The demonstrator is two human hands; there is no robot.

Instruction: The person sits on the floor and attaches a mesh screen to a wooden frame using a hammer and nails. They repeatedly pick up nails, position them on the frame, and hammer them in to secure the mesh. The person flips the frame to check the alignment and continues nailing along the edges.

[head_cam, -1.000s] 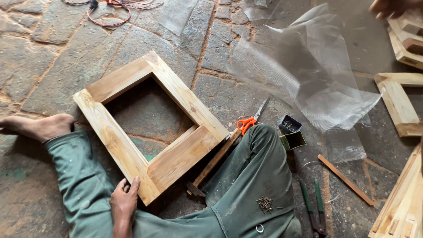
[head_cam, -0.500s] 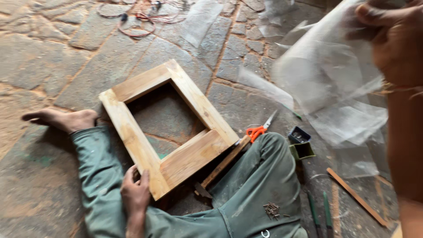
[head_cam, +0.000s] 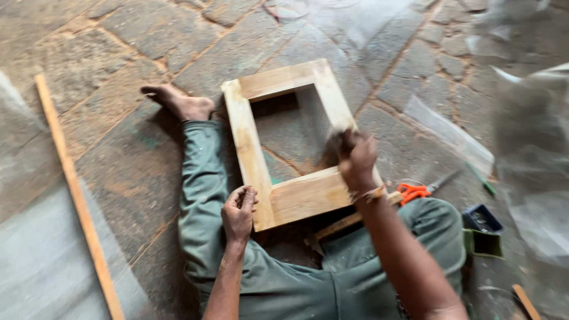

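A square wooden frame [head_cam: 253, 155] lies on the stone floor against my outstretched left leg in green trousers [head_cam: 201, 178]. My left hand [head_cam: 239, 212] rests loosely curled on that leg, touching the frame's near left corner and holding nothing. My right hand [head_cam: 355, 157] is blurred and sits closed on the frame's right rail. It pinches the edge of a fine translucent mesh sheet [head_cam: 314, 118] that reaches over part of the opening. My bare foot [head_cam: 178, 101] lies by the frame's far left corner.
Orange-handled scissors [head_cam: 415, 191] and a wooden strip [head_cam: 341, 224] lie by my right knee. A small dark box [head_cam: 483, 220] and a green one [head_cam: 483, 244] sit further right. A long thin batten [head_cam: 74, 184] lies at left. More translucent sheeting [head_cam: 533, 154] is bunched at right.
My right hand has come down from the raised sheet at the right onto the frame's right rail. The view has swung left, bringing the batten into sight. My left hand has curled.
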